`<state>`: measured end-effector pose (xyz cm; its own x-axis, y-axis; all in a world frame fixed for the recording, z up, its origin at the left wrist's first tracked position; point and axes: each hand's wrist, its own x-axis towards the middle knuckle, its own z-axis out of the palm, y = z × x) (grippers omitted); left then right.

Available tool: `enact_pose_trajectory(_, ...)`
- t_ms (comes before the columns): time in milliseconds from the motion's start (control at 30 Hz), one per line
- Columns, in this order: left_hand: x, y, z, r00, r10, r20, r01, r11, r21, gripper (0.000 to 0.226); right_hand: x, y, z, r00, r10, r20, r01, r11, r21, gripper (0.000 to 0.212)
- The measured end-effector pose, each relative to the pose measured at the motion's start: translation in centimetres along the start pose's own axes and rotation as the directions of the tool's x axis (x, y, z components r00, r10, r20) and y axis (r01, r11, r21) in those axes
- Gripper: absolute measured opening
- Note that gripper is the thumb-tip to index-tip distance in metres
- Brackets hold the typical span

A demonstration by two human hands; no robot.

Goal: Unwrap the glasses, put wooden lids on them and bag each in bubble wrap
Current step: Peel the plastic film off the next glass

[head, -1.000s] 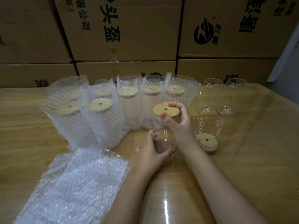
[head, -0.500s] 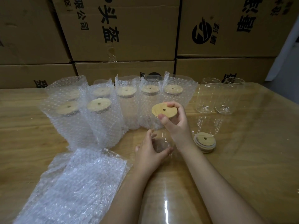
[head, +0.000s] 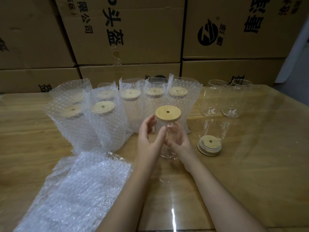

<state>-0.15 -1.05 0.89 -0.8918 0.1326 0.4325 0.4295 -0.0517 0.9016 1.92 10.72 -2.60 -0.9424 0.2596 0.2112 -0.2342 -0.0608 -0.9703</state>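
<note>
pale wooden lid (head: 168,113), clear glass (head: 167,139)

Lidded glass (head: 167,131) on table (head: 250,148) centre; bagged glasses (head: 103,118) behind-left, bare glasses (head: 225,99) behind-right, lid stack (head: 209,145) right.

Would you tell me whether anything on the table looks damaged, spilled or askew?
Nothing stands out: the round wooden lid sits flat on the clear glass held between the left hand and right hand; two unlidded clear glasses stand upright.
</note>
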Motion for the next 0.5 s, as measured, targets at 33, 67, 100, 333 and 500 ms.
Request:
enact_pose_trajectory(33,0.4,0.3,0.1,1.000,0.013,0.008,-0.013,0.999,0.034,0.044,0.0,0.2,-0.1,1.000,0.000,0.009,0.000,1.000,0.000,0.083)
enact_pose_trajectory(67,0.9,0.5,0.3,0.999,0.017,0.030,-0.019,0.997,0.078,0.047,0.1,0.3,-0.1,1.000,-0.001,0.014,0.001,1.000,0.009,0.079)
enact_pose_trajectory(100,1.4,0.6,0.5,0.998,0.007,0.062,-0.014,0.992,0.123,0.052,0.1,0.3,-0.1,1.000,0.000,0.015,0.000,1.000,0.016,0.076)
enact_pose_trajectory(333,3.9,1.9,2.5,0.997,-0.001,0.079,-0.014,0.980,0.197,0.059,0.6,0.8,-0.1,0.999,0.028,0.017,-0.028,1.000,0.007,0.077)
enact_pose_trajectory(500,4.1,1.7,2.2,0.994,-0.030,0.103,0.017,0.992,0.126,0.047,0.5,0.8,0.0,0.999,0.036,0.014,-0.036,0.999,-0.020,0.087)
